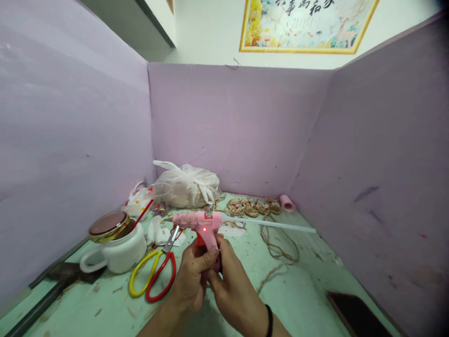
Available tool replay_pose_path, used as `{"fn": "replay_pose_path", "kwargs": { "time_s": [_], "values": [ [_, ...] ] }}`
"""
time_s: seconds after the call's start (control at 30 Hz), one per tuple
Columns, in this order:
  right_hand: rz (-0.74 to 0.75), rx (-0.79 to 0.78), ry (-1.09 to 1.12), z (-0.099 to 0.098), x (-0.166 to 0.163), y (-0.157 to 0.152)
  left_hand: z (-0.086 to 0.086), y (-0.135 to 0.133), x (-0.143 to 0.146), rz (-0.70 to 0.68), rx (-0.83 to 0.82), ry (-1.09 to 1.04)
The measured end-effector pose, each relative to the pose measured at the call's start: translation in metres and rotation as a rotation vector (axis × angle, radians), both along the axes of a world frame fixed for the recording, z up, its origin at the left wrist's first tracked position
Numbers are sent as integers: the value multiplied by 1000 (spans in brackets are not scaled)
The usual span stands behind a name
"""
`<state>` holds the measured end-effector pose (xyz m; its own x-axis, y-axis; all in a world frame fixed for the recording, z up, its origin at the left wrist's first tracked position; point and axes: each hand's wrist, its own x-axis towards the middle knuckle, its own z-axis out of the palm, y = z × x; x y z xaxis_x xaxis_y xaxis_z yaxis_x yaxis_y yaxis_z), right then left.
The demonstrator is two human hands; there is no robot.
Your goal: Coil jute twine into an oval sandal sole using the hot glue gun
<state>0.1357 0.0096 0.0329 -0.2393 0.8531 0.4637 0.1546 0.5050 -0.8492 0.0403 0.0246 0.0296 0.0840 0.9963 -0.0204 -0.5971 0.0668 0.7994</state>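
- Head view: the pink glue gun is held above the middle of the green tabletop, its nozzle toward the left, with a small red light glowing on its side.
- The left hand is closed around the handle from the left, its thumb lying across it.
- The right hand, with a black band at the wrist, grips the same handle from the right.
- A long whitish glue stick sticks out of the gun's back toward the right.
- Just left of the left hand lie scissors with one yellow and one red handle.
- Farther left stands a white mug with a gold-rimmed lid tilted on top; a hammer lies beside it.
- Behind the gun are a knotted white plastic bag and coiled twine pieces.
- Loose twine trails right of the hands; a dark phone lies near the right wall.
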Motion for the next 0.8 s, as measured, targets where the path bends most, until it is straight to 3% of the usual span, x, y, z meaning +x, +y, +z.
{"fn": "replay_pose_path", "kwargs": {
  "time_s": [0.1,0.2,0.27,0.33,0.47,0.8],
  "values": [
    [10,9,-53,-4,8,-4,0,4,-7,-44,-6,-23],
    [-11,-152,-12,-10,34,-3,-2,6,-12,-101,-35,-44],
    [-82,-401,244,-13,54,-1,-6,6,-12,-149,-30,-53],
    [-145,-502,570,-16,70,0,-13,5,-9,-185,-6,-40],
    [-210,-455,835,-17,80,-5,-25,-1,3,-248,60,21],
    [-355,-338,742,-25,84,-6,-26,-8,7,-325,57,98]
  ]
}}
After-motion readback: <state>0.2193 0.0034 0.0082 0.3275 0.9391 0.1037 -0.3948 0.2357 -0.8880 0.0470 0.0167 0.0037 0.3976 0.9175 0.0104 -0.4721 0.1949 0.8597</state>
